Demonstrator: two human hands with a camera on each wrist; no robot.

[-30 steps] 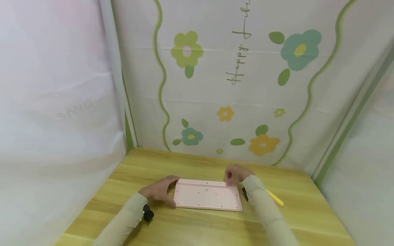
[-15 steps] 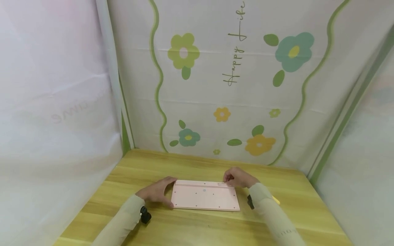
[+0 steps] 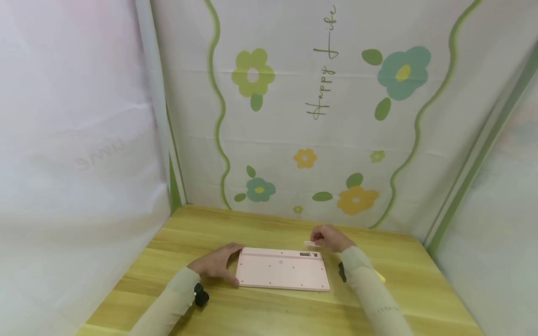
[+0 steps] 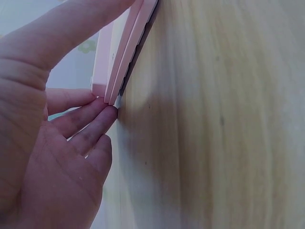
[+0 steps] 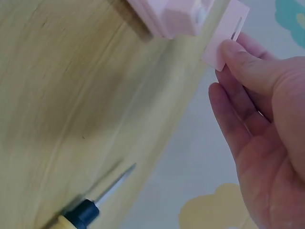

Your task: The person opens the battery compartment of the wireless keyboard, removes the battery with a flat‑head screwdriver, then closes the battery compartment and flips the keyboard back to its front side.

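A pink keyboard [image 3: 277, 274] lies underside up on the table, its small screws showing. My left hand [image 3: 216, 263] holds its left end, thumb at the near corner and fingers at the far one; in the left wrist view the fingertips touch the keyboard's end [image 4: 125, 57]. My right hand [image 3: 332, 238] pinches a small pink battery cover [image 3: 310, 243] between thumb and fingers, just beyond the far right corner. The right wrist view shows a slot in this cover [image 5: 224, 40]. At the keyboard's far right the battery compartment [image 3: 308, 255] lies uncovered; its contents are too small to tell.
A yellow-handled screwdriver [image 5: 86, 213] lies on the wooden table [image 3: 252, 312] to the right, partly hidden by my right forearm in the head view. Hanging cloth [image 3: 286, 121] with printed flowers encloses the table at the back and both sides.
The battery cover has come off the keyboard in my right hand, which has lifted slightly away beyond the far edge. The compartment now shows. My left hand has stayed at the left end.
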